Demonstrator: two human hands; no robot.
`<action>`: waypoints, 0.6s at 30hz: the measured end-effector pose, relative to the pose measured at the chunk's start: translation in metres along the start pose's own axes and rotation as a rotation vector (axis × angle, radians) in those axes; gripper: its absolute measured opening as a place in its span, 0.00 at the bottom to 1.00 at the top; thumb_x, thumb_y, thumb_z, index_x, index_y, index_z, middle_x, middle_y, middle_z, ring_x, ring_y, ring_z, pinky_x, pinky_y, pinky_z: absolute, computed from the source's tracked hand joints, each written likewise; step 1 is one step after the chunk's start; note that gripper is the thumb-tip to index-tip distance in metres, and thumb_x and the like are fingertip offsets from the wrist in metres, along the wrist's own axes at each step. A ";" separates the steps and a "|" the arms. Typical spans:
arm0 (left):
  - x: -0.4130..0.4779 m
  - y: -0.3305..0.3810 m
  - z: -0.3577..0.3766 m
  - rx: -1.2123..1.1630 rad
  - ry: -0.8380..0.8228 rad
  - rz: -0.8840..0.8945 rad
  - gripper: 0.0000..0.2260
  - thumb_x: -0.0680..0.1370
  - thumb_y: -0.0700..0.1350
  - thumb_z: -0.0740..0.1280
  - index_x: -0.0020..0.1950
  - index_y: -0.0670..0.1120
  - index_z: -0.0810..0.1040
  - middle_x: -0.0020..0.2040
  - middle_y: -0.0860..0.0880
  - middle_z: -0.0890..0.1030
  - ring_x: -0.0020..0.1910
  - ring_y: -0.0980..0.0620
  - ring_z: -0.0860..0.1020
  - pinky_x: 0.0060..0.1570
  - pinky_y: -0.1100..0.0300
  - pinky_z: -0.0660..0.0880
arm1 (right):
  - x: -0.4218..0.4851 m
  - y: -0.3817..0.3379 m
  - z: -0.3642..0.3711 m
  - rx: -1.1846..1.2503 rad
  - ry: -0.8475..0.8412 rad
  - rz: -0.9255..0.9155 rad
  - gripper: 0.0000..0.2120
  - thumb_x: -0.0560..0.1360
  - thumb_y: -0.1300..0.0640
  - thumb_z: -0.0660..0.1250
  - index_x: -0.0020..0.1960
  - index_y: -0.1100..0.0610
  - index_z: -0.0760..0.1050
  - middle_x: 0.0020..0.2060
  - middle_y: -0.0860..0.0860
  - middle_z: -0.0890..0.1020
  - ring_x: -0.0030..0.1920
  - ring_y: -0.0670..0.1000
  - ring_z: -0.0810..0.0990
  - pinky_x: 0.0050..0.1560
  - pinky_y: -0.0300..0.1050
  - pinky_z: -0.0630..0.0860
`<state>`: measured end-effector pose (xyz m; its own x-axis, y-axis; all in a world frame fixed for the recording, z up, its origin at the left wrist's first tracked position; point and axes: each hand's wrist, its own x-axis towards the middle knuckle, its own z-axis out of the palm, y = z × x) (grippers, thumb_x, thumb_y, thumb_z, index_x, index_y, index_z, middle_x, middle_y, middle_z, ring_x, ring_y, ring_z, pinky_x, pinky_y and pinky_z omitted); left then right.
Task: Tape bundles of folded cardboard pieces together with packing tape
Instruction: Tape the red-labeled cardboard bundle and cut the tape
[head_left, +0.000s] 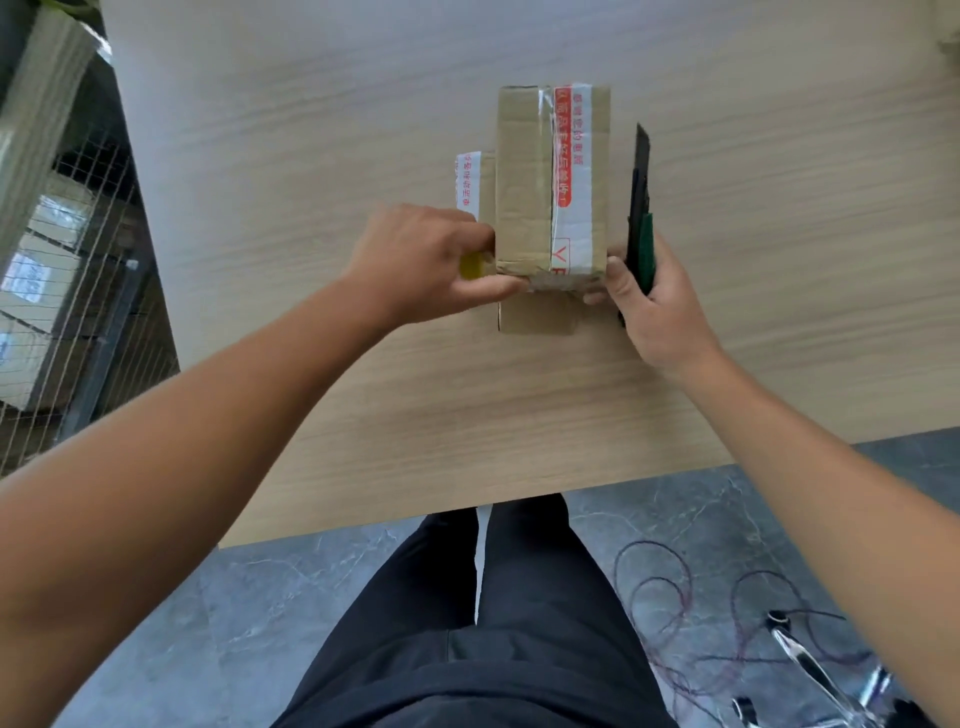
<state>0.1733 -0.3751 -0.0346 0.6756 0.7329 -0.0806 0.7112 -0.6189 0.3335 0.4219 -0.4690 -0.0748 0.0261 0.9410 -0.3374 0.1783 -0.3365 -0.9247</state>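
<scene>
Tan cardboard bundle (524, 182) with red-and-white printed tape (571, 156), left hand (415, 260) around yellow item (471, 266), right hand (660, 306) around green knife (638, 208).

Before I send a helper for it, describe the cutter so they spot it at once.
On the wooden table, look just right of the taped cardboard bundle. The right hand holds the utility knife: long, thin, black with green, the only dark tool there.

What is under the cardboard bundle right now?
Flat cardboard pokes out from under the cardboard bundle at its near and left edges; the rest is hidden.
</scene>
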 end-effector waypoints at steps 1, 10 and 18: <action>-0.002 0.003 -0.001 0.014 -0.011 -0.026 0.31 0.74 0.74 0.55 0.44 0.48 0.81 0.36 0.50 0.79 0.33 0.46 0.76 0.30 0.54 0.70 | -0.009 -0.007 0.001 -0.065 0.114 0.024 0.19 0.82 0.45 0.65 0.59 0.61 0.72 0.49 0.58 0.82 0.48 0.57 0.83 0.53 0.62 0.80; -0.013 0.035 -0.015 -0.241 -0.091 -0.179 0.26 0.75 0.71 0.58 0.57 0.53 0.82 0.52 0.51 0.84 0.51 0.47 0.81 0.52 0.50 0.78 | -0.064 -0.108 0.050 -0.317 0.276 -0.263 0.07 0.84 0.48 0.60 0.48 0.47 0.72 0.43 0.47 0.73 0.49 0.53 0.74 0.55 0.55 0.73; -0.049 0.011 -0.009 -0.503 -0.021 -0.307 0.12 0.80 0.55 0.67 0.63 0.57 0.79 0.48 0.54 0.82 0.49 0.51 0.80 0.48 0.56 0.74 | -0.069 -0.103 0.072 -0.569 0.065 0.015 0.23 0.85 0.48 0.57 0.74 0.58 0.72 0.76 0.47 0.67 0.74 0.45 0.66 0.72 0.41 0.63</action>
<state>0.1464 -0.4158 -0.0188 0.4606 0.8485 -0.2605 0.6987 -0.1655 0.6960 0.3306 -0.5018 0.0309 0.0902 0.9425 -0.3219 0.6786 -0.2947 -0.6728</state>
